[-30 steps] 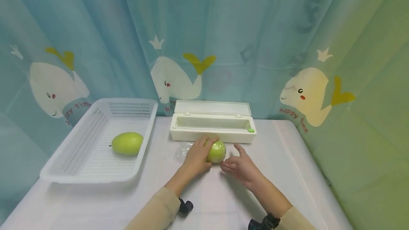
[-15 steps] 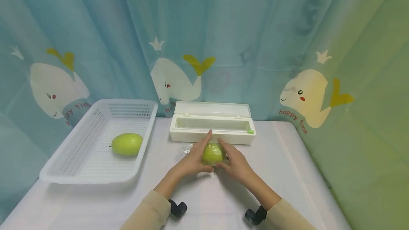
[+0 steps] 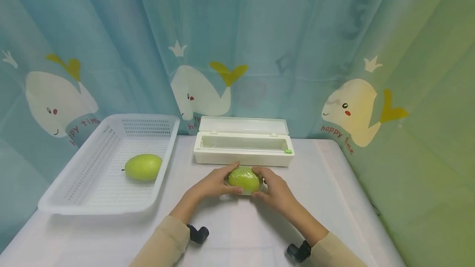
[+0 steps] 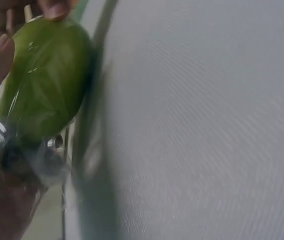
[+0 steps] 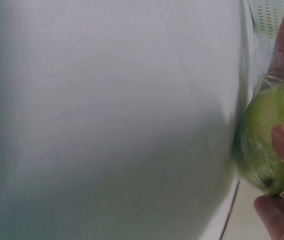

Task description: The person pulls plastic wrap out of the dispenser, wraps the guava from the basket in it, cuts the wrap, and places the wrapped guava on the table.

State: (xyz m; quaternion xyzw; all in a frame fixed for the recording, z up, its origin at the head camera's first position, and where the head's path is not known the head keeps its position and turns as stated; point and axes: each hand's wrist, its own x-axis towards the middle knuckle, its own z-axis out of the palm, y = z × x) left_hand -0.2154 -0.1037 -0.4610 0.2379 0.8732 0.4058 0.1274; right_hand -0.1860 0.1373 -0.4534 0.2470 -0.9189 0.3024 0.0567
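Observation:
A green pear [image 3: 244,179] in shiny cling film sits on the table in front of a long white box [image 3: 243,158]. My left hand [image 3: 213,182] holds its left end, with the thumb on the near side and the fingers behind. From the other side my right hand [image 3: 273,188] grips the right end between thumb and fingers. Loose film bunches by the left palm in the left wrist view, around the wrapped pear [image 4: 46,80]. A dark spot marks one end of the pear [image 5: 262,150] in the right wrist view.
A white perforated basket [image 3: 104,208] stands at the left with another green pear [image 3: 143,167] in it. The white box's lid [image 3: 243,125] is raised at the back, before a blue curtain [image 3: 259,32]. White cloth covers the table [image 3: 241,234].
My right hand has come in from the right and taken hold of the pear. The left hand has shifted left to the pear's left end. The pear has turned, its long side now lying crosswise.

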